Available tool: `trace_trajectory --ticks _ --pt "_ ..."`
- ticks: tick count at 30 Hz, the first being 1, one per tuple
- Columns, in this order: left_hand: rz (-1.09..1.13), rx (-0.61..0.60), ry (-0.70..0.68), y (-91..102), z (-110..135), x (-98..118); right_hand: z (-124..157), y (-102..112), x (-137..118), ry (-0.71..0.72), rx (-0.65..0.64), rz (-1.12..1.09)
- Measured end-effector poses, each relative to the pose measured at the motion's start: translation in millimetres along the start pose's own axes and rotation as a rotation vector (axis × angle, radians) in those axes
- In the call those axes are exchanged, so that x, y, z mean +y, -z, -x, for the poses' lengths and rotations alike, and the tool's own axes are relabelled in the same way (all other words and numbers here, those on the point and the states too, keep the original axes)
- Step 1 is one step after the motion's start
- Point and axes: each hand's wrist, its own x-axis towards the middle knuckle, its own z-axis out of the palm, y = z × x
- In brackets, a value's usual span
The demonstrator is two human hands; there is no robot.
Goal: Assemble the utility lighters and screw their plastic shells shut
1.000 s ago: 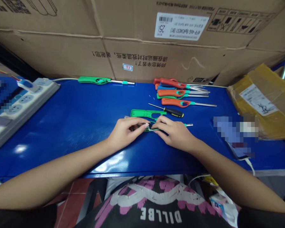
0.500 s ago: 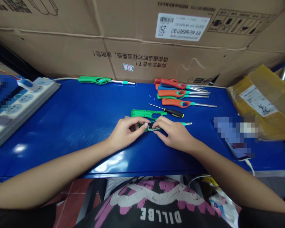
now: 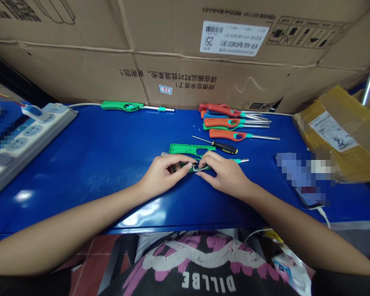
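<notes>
An opened green stick lighter (image 3: 189, 169) lies on the blue table between my hands, its inner parts and thin white wires (image 3: 200, 169) exposed. My left hand (image 3: 165, 172) is closed round its left part, thumb and fingertips at a small dark part inside. My right hand (image 3: 226, 174) is closed on the right part, thumb below the wires and bent fingers above. The metal tip (image 3: 245, 160) sticks out past my right hand. Just behind lies the loose green half shell (image 3: 185, 149). My fingers hide much of the lighter's middle.
A screwdriver (image 3: 228, 147) lies behind my right hand. Farther back are several stick lighters (image 3: 222, 122) and a green one (image 3: 120, 106) at left. A power strip (image 3: 27, 135) stands left; a phone (image 3: 299, 181) and a taped package (image 3: 342, 135) are right. A large carton (image 3: 169, 61) walls the back.
Both hands stay at the opened lighter with only slight finger shifts. My right thumb sits a little farther left, and the view has tilted slightly.
</notes>
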Motion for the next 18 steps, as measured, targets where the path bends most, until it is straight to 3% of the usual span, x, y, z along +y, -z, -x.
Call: trace_trajectory --ticks 18 --pt "0.049 0.003 0.052 -0.4 -0.8 0.1 -0.2 -2.2 -1.1 -0.005 0.014 0.024"
